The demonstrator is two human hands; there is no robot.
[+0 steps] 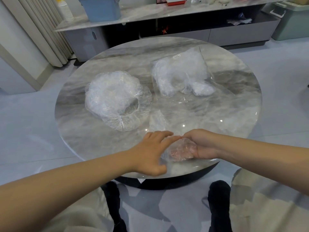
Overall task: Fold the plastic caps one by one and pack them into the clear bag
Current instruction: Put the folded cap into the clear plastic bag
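Crumpled plastic cap (181,150) at the near edge of the round counter (234,114), bunched small and partly hanging at the rim. Gripped by the right hand (200,144), fingers curled round its right side, thumb and forefinger reaching left over its top. Left hand (148,153) spread fairly wide, fingers straight and fanned, tips meeting the right hand's fingertips just above the cap, palm down over the counter beside the cap's left side; whether the palm presses the plastic cannot be told. Further in, left of centre, a loose pile of unfolded caps (115,99), well apart from both hands. Right of it and toward the far side, the clear bag (182,74), lying flat with folded caps already inside, its mouth facing the near side. Bare marbled surface between the hands and the pile and bag, and more bare rim to either side. Beyond the counter, a long low shelf unit (167,32) with a blue bin (102,9) on top.
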